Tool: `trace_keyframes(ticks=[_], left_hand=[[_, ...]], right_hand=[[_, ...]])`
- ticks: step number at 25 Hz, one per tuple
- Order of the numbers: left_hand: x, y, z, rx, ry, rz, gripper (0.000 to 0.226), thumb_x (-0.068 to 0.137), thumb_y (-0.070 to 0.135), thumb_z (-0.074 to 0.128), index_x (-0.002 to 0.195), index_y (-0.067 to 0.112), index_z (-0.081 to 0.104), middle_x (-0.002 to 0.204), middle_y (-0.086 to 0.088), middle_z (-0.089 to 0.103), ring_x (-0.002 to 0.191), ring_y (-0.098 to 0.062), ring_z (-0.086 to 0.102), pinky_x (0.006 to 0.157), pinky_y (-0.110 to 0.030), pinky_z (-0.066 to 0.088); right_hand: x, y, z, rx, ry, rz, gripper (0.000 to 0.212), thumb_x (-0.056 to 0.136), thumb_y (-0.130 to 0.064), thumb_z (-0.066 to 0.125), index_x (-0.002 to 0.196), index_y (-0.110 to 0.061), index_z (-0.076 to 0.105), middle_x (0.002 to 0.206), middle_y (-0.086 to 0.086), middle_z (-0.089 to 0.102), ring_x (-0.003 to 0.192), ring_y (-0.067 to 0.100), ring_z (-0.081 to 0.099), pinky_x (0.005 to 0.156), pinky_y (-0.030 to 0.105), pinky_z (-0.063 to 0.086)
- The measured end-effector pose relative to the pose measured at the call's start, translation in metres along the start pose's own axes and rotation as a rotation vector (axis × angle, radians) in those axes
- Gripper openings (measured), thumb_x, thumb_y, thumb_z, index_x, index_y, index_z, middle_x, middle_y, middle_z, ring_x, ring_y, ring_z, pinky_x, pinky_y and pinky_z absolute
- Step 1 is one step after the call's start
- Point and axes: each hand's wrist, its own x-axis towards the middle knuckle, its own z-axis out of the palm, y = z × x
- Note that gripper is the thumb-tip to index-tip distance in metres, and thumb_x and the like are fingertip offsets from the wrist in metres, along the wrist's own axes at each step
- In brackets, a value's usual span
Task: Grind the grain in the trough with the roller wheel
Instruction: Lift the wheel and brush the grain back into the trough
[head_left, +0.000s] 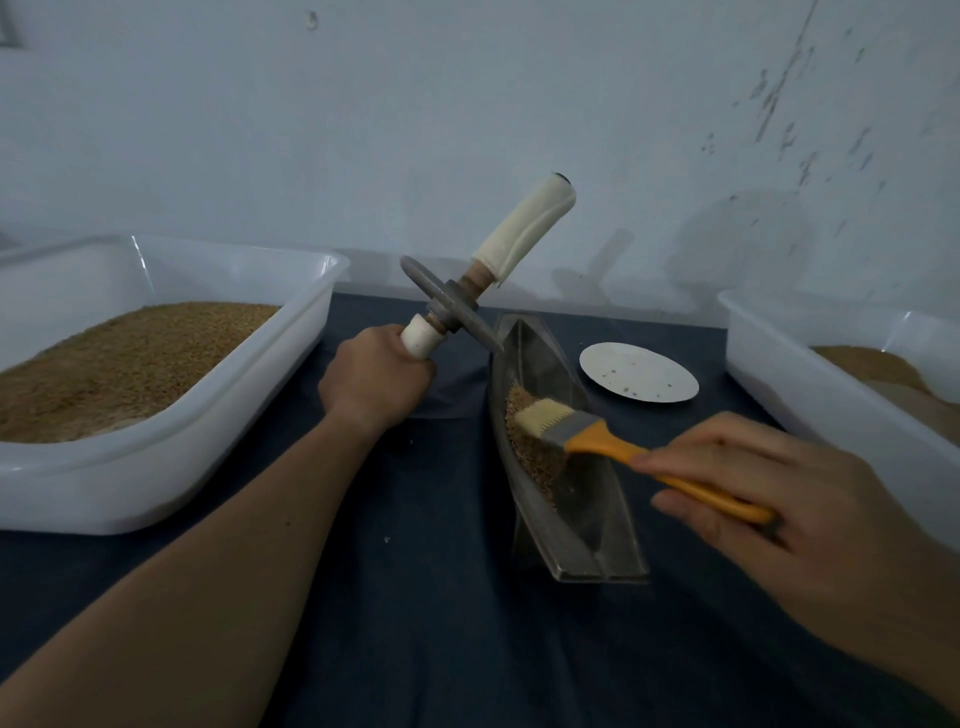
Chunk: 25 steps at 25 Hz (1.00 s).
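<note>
Right hand (779, 499) pinches an orange-handled brush (587, 436), bristles on grain (535, 441) in the metal trough (566, 519). Left hand (374, 379) grips one handle of the roller wheel (447, 306), raised, apparently clear of the trough's far end.

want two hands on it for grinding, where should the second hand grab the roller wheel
The free cloth-wrapped handle of the roller wheel, from the right: it sticks out unheld, up and right, opposite the end the left hand grips.
</note>
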Motion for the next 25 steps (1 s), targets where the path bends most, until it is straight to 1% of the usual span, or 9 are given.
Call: trace_keyframes(ticks=[3, 6, 11, 14, 16, 18, 20, 23, 25], left_hand=[[0.0, -0.001, 0.001, 0.002, -0.001, 0.005, 0.01, 0.071, 0.041, 0.061, 0.079, 0.038, 0.057, 0.075, 0.011, 0.062, 0.072, -0.018, 0.06, 0.065, -0.034, 0.05], [0.002, -0.003, 0.002, 0.001, 0.006, 0.009, 0.011, 0.071, 0.043, 0.062, 0.079, 0.039, 0.056, 0.075, 0.012, 0.061, 0.072, -0.017, 0.06, 0.066, -0.034, 0.049], [0.003, -0.004, 0.004, 0.0, 0.021, 0.017, 0.014, 0.072, 0.044, 0.064, 0.084, 0.041, 0.058, 0.073, 0.013, 0.059, 0.069, -0.014, 0.057, 0.063, -0.032, 0.045], [0.003, -0.004, 0.003, -0.008, 0.017, 0.017, 0.013, 0.072, 0.044, 0.064, 0.084, 0.04, 0.058, 0.072, 0.013, 0.06, 0.066, -0.011, 0.056, 0.059, -0.029, 0.042], [0.003, -0.003, 0.003, -0.006, 0.014, 0.009, 0.012, 0.072, 0.043, 0.064, 0.083, 0.04, 0.058, 0.072, 0.012, 0.06, 0.067, -0.012, 0.057, 0.059, -0.029, 0.042], [0.003, -0.004, 0.004, -0.006, 0.013, 0.007, 0.012, 0.072, 0.042, 0.063, 0.084, 0.04, 0.058, 0.072, 0.012, 0.06, 0.066, -0.012, 0.057, 0.058, -0.029, 0.042], [0.005, -0.006, 0.005, -0.001, 0.014, 0.023, 0.012, 0.071, 0.043, 0.063, 0.081, 0.04, 0.058, 0.071, 0.012, 0.059, 0.065, -0.012, 0.056, 0.057, -0.028, 0.04], [0.009, -0.011, 0.008, -0.007, 0.024, 0.037, 0.013, 0.067, 0.047, 0.062, 0.074, 0.038, 0.056, 0.069, 0.013, 0.059, 0.063, -0.011, 0.055, 0.056, -0.028, 0.04], [0.009, -0.012, 0.008, -0.013, 0.027, 0.033, 0.013, 0.065, 0.048, 0.062, 0.073, 0.038, 0.057, 0.068, 0.012, 0.059, 0.063, -0.011, 0.056, 0.057, -0.028, 0.04]], right_hand=[[-0.002, 0.001, 0.0, 0.047, 0.043, 0.036, 0.029, 0.099, -0.041, 0.058, 0.124, -0.035, 0.07, 0.102, -0.016, 0.063, 0.071, 0.004, 0.061, 0.062, 0.017, 0.046], [0.003, 0.005, -0.001, 0.158, 0.097, 0.113, 0.021, 0.102, -0.033, 0.062, 0.122, -0.036, 0.07, 0.1, -0.009, 0.066, 0.071, 0.013, 0.066, 0.062, 0.029, 0.052], [0.007, 0.008, 0.001, 0.096, 0.076, 0.11, 0.028, 0.098, -0.044, 0.057, 0.122, -0.037, 0.07, 0.101, -0.014, 0.064, 0.072, 0.015, 0.065, 0.061, 0.03, 0.051], [0.012, 0.028, 0.002, 0.036, 0.207, 0.174, 0.026, 0.103, -0.039, 0.056, 0.126, -0.036, 0.068, 0.098, -0.015, 0.063, 0.077, 0.013, 0.065, 0.067, 0.027, 0.051], [0.024, 0.053, 0.006, 0.015, 0.297, 0.297, 0.021, 0.104, -0.034, 0.058, 0.121, -0.038, 0.069, 0.098, -0.017, 0.062, 0.081, 0.01, 0.065, 0.074, 0.03, 0.052], [0.039, 0.081, 0.016, 0.011, 0.247, 0.451, 0.023, 0.101, -0.03, 0.06, 0.117, -0.046, 0.064, 0.103, -0.015, 0.061, 0.086, 0.011, 0.064, 0.08, 0.033, 0.051], [0.042, 0.102, 0.032, -0.041, 0.17, 0.554, 0.025, 0.102, -0.031, 0.059, 0.123, -0.044, 0.064, 0.109, -0.008, 0.059, 0.091, 0.013, 0.061, 0.084, 0.032, 0.048], [0.029, 0.115, 0.056, -0.056, 0.103, 0.587, 0.031, 0.102, -0.04, 0.056, 0.132, -0.041, 0.063, 0.106, -0.011, 0.053, 0.093, 0.01, 0.057, 0.082, 0.029, 0.042], [0.022, 0.118, 0.064, -0.082, -0.025, 0.604, 0.038, 0.1, -0.047, 0.054, 0.139, -0.044, 0.056, 0.112, -0.013, 0.05, 0.099, 0.011, 0.055, 0.085, 0.031, 0.044]])
